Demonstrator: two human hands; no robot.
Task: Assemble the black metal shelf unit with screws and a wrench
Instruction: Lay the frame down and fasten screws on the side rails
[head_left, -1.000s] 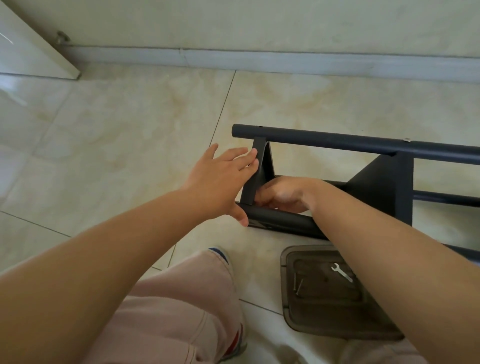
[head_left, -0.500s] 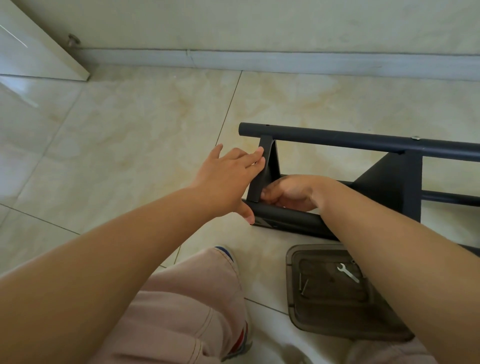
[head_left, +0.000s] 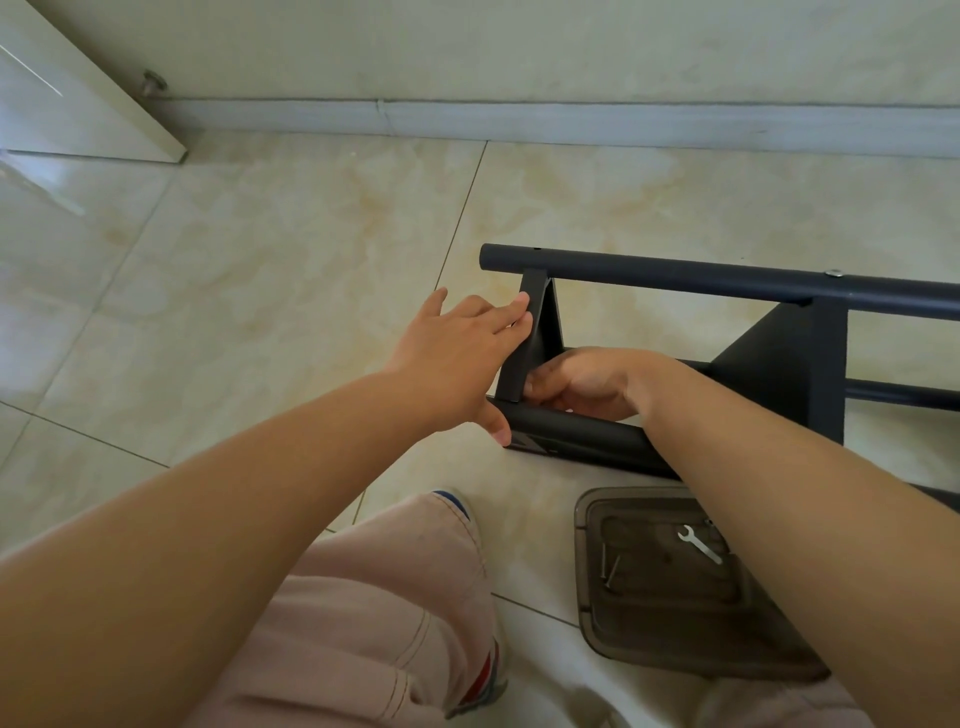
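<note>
My left hand (head_left: 457, 358) rests flat-fingered on the end bracket (head_left: 530, 338) of the shelf frame (head_left: 727, 280) lying lengthwise to my right, right hand (head_left: 582, 384) curled behind it (grip hidden), wrench (head_left: 700, 543) and screws (head_left: 609, 569) in the tray (head_left: 675, 649) nearer my right arm.

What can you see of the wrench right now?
The wrench is small, flat and silvery, metal by the look, with an open jaw at its upper-left end. It lies slantwise inside the brown plastic tray on the floor, apart from the two screws to its left. Neither hand touches it; the right forearm hides its far end.
</note>
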